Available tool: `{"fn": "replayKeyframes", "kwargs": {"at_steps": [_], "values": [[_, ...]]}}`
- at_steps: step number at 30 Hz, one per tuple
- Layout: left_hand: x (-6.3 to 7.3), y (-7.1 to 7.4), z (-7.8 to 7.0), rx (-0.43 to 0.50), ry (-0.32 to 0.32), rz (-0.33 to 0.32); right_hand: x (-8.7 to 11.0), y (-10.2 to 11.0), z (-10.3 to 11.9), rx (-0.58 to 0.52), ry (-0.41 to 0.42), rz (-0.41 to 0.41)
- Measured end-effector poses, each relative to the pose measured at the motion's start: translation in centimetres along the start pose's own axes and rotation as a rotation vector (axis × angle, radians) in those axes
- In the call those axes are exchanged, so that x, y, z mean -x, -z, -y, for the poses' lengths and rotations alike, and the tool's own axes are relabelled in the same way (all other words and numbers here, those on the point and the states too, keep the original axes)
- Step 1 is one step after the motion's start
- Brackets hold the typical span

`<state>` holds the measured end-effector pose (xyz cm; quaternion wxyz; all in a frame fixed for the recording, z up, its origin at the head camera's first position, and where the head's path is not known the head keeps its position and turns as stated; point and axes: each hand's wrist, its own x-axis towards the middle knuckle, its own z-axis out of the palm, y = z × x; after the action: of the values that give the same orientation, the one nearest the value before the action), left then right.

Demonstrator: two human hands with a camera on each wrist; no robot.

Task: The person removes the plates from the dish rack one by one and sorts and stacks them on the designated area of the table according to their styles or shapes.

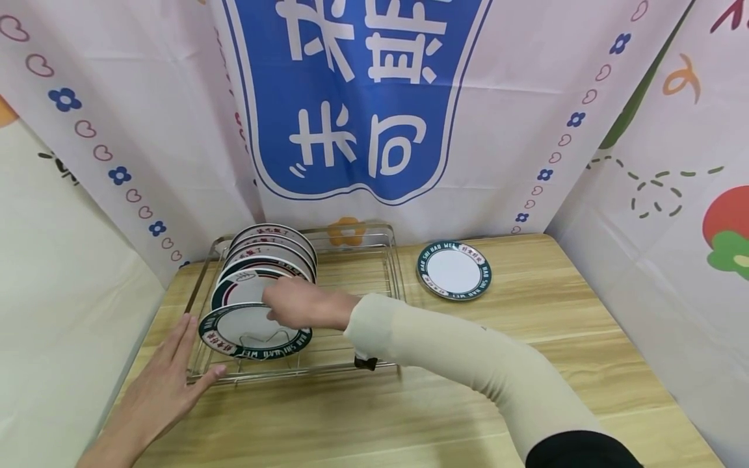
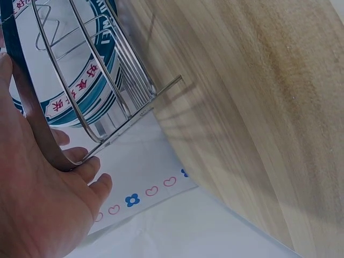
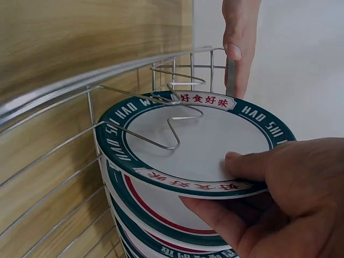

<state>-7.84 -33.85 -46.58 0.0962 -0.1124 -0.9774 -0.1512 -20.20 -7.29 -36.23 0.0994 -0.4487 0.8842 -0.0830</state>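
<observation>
My right hand (image 1: 307, 304) pinches the rim of a white plate (image 1: 251, 328) with a dark green lettered border. In the right wrist view the thumb lies on the plate's face and the fingers are under its edge. This plate leans toward the front of a wire dish rack (image 1: 339, 370), against a bent wire divider (image 3: 174, 126). Behind it, several similar plates (image 1: 269, 247) stand in a row along the rack's left side. My left hand (image 1: 158, 383) touches the rack's front left corner, fingers extended along its side band (image 2: 35, 113) and thumb by the front wire.
Right of the rack, another green-bordered plate (image 1: 455, 270) lies flat on the wooden table (image 1: 526, 312). A printed cloth (image 1: 503, 97) hangs behind the table, with pale cloth walls on both sides. A small black clip-like piece (image 1: 365, 363) shows at the rack's front rail.
</observation>
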Motion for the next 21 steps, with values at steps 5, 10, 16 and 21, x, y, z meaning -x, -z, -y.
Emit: {"fn": "replayKeyframes", "kwargs": {"at_steps": [5,10,16,21], "values": [[0.0,0.0,0.0,0.000,0.008,0.000,-0.1,-0.4,-0.1,-0.001,0.008,-0.009],[0.0,0.0,0.0,0.002,0.004,-0.006,-0.1,-0.7,-0.2,0.005,0.004,-0.028],[-0.1,0.1,-0.1,0.004,0.021,0.007,0.4,-0.5,-0.4,0.024,0.000,-0.060],[-0.1,0.1,-0.1,0.005,0.026,0.009,0.9,0.4,-0.6,0.045,-0.002,-0.110]]}}
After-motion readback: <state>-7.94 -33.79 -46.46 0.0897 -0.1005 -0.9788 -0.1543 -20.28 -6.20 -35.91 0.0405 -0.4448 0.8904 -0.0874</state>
